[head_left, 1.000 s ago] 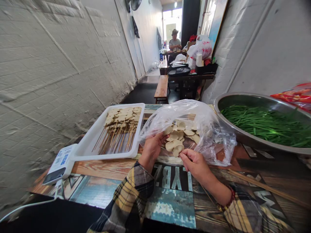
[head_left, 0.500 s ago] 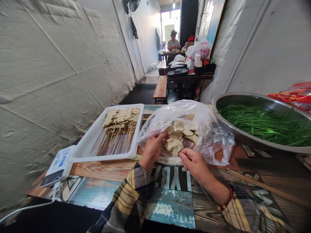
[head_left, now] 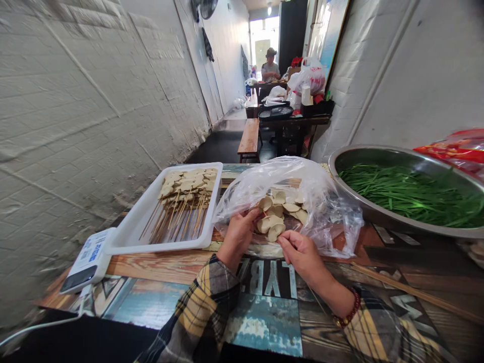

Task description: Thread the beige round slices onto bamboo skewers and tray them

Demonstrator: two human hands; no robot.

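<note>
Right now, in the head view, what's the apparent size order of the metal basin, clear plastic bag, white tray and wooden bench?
1. Metal basin and clear plastic bag: too alike to rank; the basin runs off the right edge.
2. White tray.
3. Wooden bench, smallest here, though farthest of these from the camera.

Bag (head_left: 280, 169): thin clear plastic, crinkled, strong shine. Slices (head_left: 277, 232): smooth, matt. Tray (head_left: 132, 232): white moulded plastic, smooth, soft sheen. Skewers (head_left: 182, 217): wood-look, dull. Bowl (head_left: 365, 206): bare metal, smooth, reflective. Scale-like unit (head_left: 91, 254): white plastic, dark glossy panel. Tabletop (head_left: 155, 264): wood-grain planks plus worn-paint look, semi-gloss; can't tell if the grain is real or printed. Sleeves (head_left: 204, 297): plaid cloth, matt. Bracelet (head_left: 353, 308): polished beads. Left wall (head_left: 60, 106): white, brick-patterned, rough, low sheen. Bench seat (head_left: 249, 136): smooth wood, slight gloss. Red packaging (head_left: 461, 143): shiny plastic film.
</note>
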